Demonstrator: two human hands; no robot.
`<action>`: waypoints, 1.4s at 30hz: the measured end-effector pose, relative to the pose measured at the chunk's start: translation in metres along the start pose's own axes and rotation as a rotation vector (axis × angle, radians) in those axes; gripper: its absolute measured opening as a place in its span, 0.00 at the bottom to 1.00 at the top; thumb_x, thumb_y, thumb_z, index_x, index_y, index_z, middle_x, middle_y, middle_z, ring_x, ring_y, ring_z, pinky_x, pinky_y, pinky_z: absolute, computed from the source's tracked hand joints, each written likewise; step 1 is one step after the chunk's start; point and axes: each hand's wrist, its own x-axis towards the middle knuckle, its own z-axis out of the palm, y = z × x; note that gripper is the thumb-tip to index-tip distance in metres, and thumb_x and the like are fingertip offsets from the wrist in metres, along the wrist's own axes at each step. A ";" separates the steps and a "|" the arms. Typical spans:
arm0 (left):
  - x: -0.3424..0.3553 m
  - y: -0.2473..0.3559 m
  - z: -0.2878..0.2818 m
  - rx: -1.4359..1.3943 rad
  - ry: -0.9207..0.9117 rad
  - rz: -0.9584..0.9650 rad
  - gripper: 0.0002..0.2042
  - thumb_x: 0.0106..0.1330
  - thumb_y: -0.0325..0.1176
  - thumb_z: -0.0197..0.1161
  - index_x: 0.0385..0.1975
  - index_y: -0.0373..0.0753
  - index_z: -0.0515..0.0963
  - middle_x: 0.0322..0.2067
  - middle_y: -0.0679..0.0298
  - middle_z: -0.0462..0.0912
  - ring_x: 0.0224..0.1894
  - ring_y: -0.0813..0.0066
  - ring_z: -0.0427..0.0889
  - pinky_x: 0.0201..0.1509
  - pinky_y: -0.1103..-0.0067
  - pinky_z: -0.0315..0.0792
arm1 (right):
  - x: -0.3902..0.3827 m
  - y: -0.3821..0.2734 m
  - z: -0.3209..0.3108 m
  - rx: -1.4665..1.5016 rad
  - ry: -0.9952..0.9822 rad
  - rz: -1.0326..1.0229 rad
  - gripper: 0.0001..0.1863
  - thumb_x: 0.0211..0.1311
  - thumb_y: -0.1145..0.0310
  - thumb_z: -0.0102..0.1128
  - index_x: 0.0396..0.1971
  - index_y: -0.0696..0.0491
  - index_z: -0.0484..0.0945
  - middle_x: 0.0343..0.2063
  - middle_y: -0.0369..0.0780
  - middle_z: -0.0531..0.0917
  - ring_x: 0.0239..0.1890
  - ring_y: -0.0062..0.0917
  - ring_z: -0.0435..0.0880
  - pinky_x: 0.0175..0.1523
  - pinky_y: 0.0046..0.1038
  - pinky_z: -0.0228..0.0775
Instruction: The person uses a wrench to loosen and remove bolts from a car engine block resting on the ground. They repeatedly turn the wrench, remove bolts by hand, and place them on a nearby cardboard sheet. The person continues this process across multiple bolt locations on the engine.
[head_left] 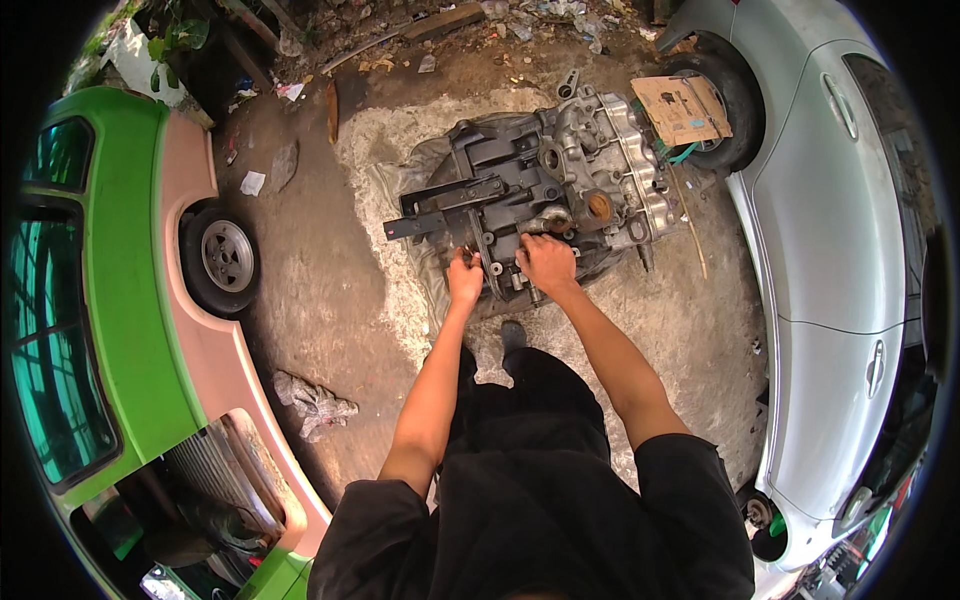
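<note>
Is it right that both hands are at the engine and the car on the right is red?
Not quite: in the head view, the car on the right is silver, not red. The left hand and right hand are at the engine.

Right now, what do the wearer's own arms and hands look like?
Left hand and right hand: ungloved; too small to rule out rings. Forearms: bare, no watch or cables visible. Black sleeves: short, loose, ending near the elbows.
</note>
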 end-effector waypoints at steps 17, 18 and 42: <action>-0.017 0.017 -0.060 0.152 0.136 0.248 0.14 0.71 0.36 0.54 0.33 0.27 0.72 0.22 0.49 0.81 0.26 0.52 0.81 0.33 0.62 0.72 | 0.000 -0.001 0.001 0.023 0.005 0.002 0.13 0.58 0.59 0.60 0.39 0.52 0.78 0.31 0.39 0.84 0.38 0.33 0.83 0.41 0.34 0.77; -0.023 0.012 -0.067 -0.028 0.036 0.149 0.09 0.69 0.30 0.57 0.32 0.29 0.71 0.22 0.54 0.82 0.24 0.67 0.82 0.29 0.70 0.73 | 0.000 0.000 0.001 0.023 -0.002 0.006 0.14 0.58 0.59 0.60 0.39 0.52 0.78 0.31 0.39 0.84 0.38 0.33 0.83 0.41 0.34 0.77; -0.105 -0.051 -0.012 -0.501 -0.375 -0.220 0.30 0.68 0.19 0.45 0.68 0.56 0.57 0.29 0.67 0.68 0.25 0.82 0.62 0.29 0.81 0.63 | -0.001 -0.003 -0.002 0.008 0.000 0.014 0.16 0.59 0.59 0.59 0.43 0.53 0.79 0.34 0.39 0.85 0.40 0.33 0.83 0.44 0.33 0.77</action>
